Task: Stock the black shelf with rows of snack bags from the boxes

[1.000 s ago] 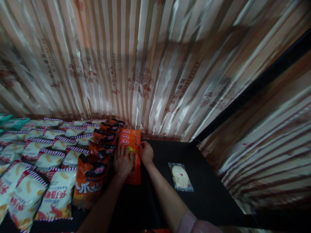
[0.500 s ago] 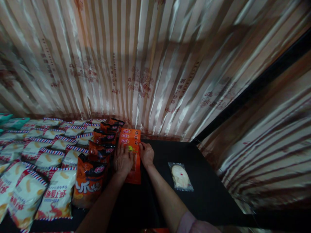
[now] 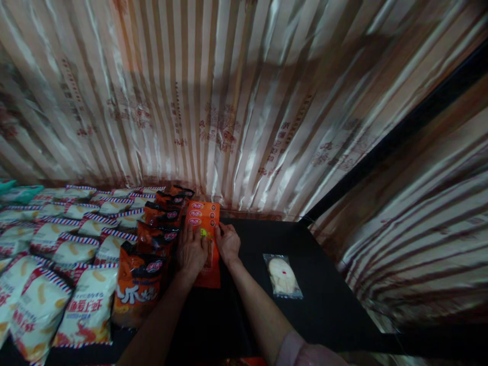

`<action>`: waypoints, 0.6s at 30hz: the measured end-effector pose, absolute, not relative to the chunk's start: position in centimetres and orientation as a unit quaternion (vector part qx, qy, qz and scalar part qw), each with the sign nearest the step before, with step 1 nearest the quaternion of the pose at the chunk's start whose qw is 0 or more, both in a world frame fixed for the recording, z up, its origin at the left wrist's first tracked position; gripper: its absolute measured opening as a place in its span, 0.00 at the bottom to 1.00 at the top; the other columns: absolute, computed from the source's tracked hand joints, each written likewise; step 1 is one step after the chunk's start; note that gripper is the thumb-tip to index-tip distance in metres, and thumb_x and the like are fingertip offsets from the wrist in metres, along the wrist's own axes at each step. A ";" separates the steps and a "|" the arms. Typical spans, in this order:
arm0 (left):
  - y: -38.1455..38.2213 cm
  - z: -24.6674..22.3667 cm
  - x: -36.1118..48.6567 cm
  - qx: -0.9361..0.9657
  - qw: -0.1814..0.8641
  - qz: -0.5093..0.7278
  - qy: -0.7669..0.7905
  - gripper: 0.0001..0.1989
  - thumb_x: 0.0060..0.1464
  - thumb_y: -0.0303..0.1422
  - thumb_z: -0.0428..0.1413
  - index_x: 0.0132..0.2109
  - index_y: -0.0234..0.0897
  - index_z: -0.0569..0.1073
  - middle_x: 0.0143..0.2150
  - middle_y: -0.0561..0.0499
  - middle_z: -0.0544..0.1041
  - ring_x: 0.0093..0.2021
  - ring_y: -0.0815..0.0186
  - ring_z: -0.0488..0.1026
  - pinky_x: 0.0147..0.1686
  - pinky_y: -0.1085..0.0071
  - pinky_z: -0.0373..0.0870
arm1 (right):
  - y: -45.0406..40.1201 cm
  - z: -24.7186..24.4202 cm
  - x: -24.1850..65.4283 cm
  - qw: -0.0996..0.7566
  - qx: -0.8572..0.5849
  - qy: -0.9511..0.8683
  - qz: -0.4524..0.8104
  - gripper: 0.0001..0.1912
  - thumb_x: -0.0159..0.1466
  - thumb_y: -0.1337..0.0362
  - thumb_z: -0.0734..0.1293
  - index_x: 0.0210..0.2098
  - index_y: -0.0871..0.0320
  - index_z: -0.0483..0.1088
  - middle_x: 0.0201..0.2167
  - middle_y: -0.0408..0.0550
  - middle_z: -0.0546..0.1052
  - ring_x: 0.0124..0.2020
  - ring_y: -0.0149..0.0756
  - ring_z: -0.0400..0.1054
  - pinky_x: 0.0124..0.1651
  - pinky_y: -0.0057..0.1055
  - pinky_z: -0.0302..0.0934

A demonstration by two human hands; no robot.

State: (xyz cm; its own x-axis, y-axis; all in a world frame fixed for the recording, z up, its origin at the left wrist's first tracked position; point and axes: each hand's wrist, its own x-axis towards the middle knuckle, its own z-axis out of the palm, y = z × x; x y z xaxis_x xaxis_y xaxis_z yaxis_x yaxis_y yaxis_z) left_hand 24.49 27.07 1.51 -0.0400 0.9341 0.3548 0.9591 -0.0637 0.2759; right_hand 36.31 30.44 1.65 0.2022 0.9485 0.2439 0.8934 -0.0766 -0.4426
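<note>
Several flat orange snack packets [image 3: 208, 209] lie overlapped in a column on the black table, their upper edges stepped toward the curtain. My left hand [image 3: 191, 250] rests on the front packet's left side, fingers stretched out over it. At the right edge of the packets is my right hand [image 3: 227, 242], its fingers bent and pressed together by the packet's border; whether it pinches the edge is hard to see. Close on the left of my left hand stands a row of orange and black snack bags [image 3: 139, 290].
White snack bags [image 3: 82, 305] with striped tops fill the left side in rows, with teal bags [image 3: 23, 193] at the far left. A clear packet with a pale round item [image 3: 282, 277] lies right of my right arm. A striped curtain [image 3: 224, 91] hangs behind the table [image 3: 324, 305].
The view has shifted very slightly. Both hands stay at the orange packets, with the right hand's fingers moved a little along the right edge.
</note>
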 end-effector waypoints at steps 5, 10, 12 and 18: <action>27.1 1.3 24.7 -0.702 0.027 -0.221 -0.676 0.22 0.55 0.33 0.46 0.57 0.35 0.66 0.59 0.39 0.63 0.61 0.51 0.57 0.58 0.55 0.53 | 30.2 1.9 36.0 0.245 -0.729 -0.639 0.028 0.15 0.64 0.59 0.58 0.42 0.54 0.73 0.32 0.46 0.72 0.30 0.29 0.66 0.31 0.24 0.53; 27.0 1.5 24.9 -0.714 0.015 -0.206 -0.669 0.21 0.56 0.32 0.46 0.56 0.38 0.66 0.59 0.39 0.64 0.62 0.53 0.56 0.59 0.55 0.50 | 30.1 1.9 35.9 0.234 -0.728 -0.644 0.017 0.15 0.64 0.60 0.57 0.41 0.55 0.73 0.32 0.46 0.71 0.31 0.29 0.65 0.32 0.24 0.53; 26.8 1.7 25.1 -0.714 0.011 -0.204 -0.670 0.21 0.57 0.34 0.45 0.57 0.37 0.66 0.59 0.39 0.63 0.62 0.53 0.56 0.60 0.54 0.48 | 30.1 1.8 35.8 0.235 -0.729 -0.643 0.017 0.15 0.64 0.60 0.57 0.41 0.56 0.73 0.32 0.46 0.71 0.31 0.30 0.66 0.33 0.24 0.54; 26.4 1.7 25.3 -0.710 0.009 -0.203 -0.674 0.24 0.56 0.39 0.46 0.58 0.38 0.65 0.61 0.40 0.61 0.62 0.51 0.53 0.61 0.53 0.44 | 30.3 1.7 35.8 0.240 -0.734 -0.635 0.028 0.15 0.64 0.60 0.57 0.45 0.57 0.71 0.34 0.48 0.72 0.32 0.32 0.67 0.34 0.25 0.56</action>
State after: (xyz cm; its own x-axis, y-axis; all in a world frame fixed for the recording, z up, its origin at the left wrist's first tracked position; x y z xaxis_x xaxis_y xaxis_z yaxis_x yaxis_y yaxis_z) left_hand 25.35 26.39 1.74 0.0089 0.9539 0.3001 0.9609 -0.0912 0.2614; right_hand 35.79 30.26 1.69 0.1919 0.9453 0.2637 0.9183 -0.0781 -0.3881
